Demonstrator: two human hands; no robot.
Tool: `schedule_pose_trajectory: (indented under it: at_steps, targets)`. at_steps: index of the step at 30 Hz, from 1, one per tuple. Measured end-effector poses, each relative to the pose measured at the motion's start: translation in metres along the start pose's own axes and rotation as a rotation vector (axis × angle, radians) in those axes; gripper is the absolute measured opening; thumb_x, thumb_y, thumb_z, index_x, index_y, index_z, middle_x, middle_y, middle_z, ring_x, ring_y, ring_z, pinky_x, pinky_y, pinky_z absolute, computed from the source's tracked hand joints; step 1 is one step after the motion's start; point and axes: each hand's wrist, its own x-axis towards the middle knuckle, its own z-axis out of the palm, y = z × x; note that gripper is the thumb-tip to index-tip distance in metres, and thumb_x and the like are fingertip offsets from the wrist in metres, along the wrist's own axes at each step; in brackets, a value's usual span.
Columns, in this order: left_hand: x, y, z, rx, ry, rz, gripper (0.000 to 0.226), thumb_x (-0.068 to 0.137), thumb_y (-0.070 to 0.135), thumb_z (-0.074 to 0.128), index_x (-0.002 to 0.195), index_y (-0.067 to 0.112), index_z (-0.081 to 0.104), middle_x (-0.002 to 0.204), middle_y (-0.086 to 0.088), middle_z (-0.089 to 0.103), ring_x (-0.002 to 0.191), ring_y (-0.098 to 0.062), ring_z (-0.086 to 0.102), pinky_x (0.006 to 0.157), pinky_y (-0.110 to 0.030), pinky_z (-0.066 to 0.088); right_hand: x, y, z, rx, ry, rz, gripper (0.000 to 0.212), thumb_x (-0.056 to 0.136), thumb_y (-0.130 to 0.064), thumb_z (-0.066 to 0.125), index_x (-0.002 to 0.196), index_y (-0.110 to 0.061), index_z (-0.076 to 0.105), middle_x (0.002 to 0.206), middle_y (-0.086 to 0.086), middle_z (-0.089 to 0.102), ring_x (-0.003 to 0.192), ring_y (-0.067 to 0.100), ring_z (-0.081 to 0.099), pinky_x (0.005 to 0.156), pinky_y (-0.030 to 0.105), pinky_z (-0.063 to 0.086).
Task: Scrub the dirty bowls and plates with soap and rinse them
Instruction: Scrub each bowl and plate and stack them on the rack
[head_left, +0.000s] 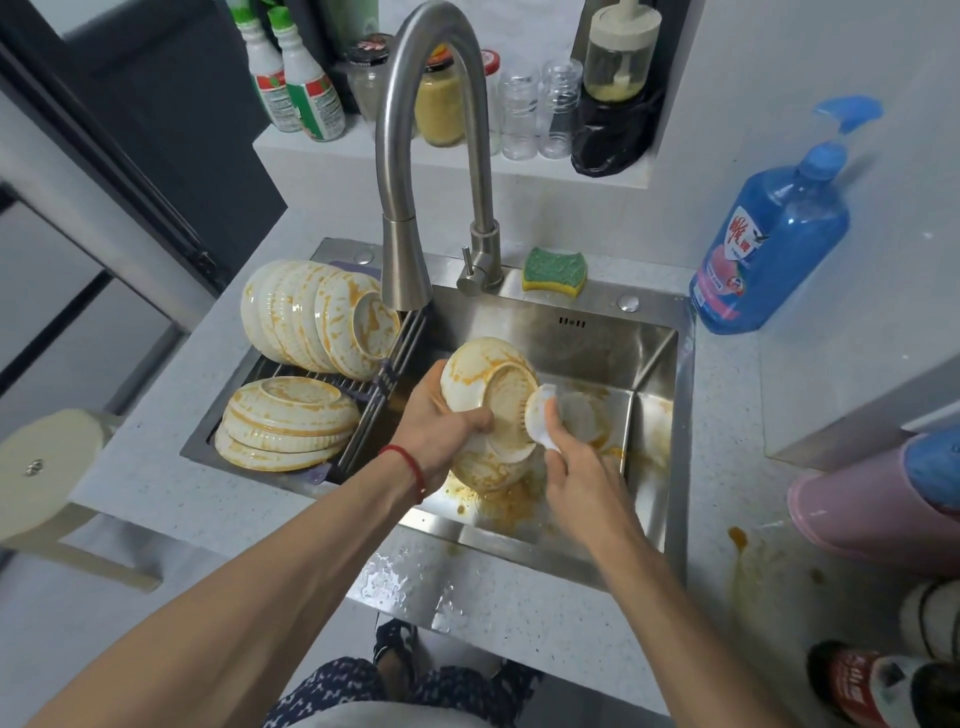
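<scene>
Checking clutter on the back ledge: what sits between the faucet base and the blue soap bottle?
Head view: only the green-and-yellow sponge lies on the sink rim between the faucet base and the blue soap bottle.

The bowls (488, 415) and plates (291, 421) are cream, ribbed and smeared with orange-yellow sauce, which also stains the steel-grey sink (654, 374). The sponge (555, 271) is green over yellow, the soap bottle (769, 260) blue with a pink label, and the brush (540, 418) white. The bench (156, 488) is pale grey with fine speckles, a red string (408, 465) circles the left wrist, and the shorts (337, 686) are navy with small white marks.
</scene>
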Motion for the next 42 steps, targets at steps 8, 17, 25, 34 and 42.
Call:
schedule_pose_trajectory:
  at_steps: [8, 17, 25, 34, 42]
  targets:
    - [0.006, -0.001, -0.010, 0.034, 0.025, -0.012, 0.056, 0.077, -0.023, 0.065, 0.122, 0.011, 0.060, 0.117, -0.020, 0.070, 0.108, -0.034, 0.070, 0.083, -0.050, 0.064, 0.000, -0.005, 0.006, -0.004, -0.030, -0.024, 0.065, 0.109, -0.025, 0.041, 0.159, -0.052, 0.009, 0.102, 0.008, 0.069, 0.077, 0.022, 0.054, 0.076, 0.042, 0.051]
    - [0.006, -0.001, -0.015, -0.014, -0.042, -0.021, 0.057, 0.078, -0.022, 0.066, 0.125, 0.007, 0.059, 0.120, -0.021, 0.069, 0.110, -0.035, 0.069, 0.074, -0.041, 0.063, 0.011, -0.005, 0.005, 0.007, -0.012, -0.024, 0.065, 0.108, -0.032, 0.039, 0.153, -0.064, 0.005, 0.119, 0.012, 0.065, 0.107, 0.034, 0.059, 0.092, 0.049, 0.051]
    - [0.012, 0.004, -0.028, 0.092, -0.115, -0.037, 0.052, 0.079, -0.018, 0.072, 0.120, 0.013, 0.062, 0.116, -0.016, 0.072, 0.110, -0.035, 0.070, 0.085, -0.051, 0.063, -0.003, 0.011, 0.002, 0.018, -0.032, -0.062, 0.065, 0.107, -0.033, 0.047, 0.155, -0.060, 0.013, 0.110, 0.007, 0.069, 0.084, 0.019, 0.064, 0.075, 0.043, 0.055]
    - [0.028, 0.054, 0.004, 0.775, -0.441, 0.261, 0.038, 0.071, 0.020, 0.093, 0.097, 0.014, 0.067, 0.097, -0.003, 0.075, 0.091, -0.021, 0.073, 0.080, -0.045, 0.063, 0.042, -0.004, -0.042, 0.392, 0.077, -0.037, 0.140, 0.057, -0.052, 0.096, 0.157, -0.055, -0.002, 0.156, -0.006, 0.045, 0.130, 0.025, 0.056, 0.103, 0.051, 0.052]
    - [0.004, 0.044, -0.017, 0.228, -0.311, 0.015, 0.051, 0.072, -0.007, 0.089, 0.114, -0.001, 0.061, 0.114, -0.022, 0.073, 0.105, -0.041, 0.073, 0.085, -0.053, 0.063, 0.042, 0.005, -0.027, 0.738, 0.109, 0.188, 0.067, 0.075, -0.043, 0.087, 0.130, -0.022, 0.054, 0.079, 0.002, 0.070, 0.045, 0.009, 0.051, 0.038, 0.026, 0.033]
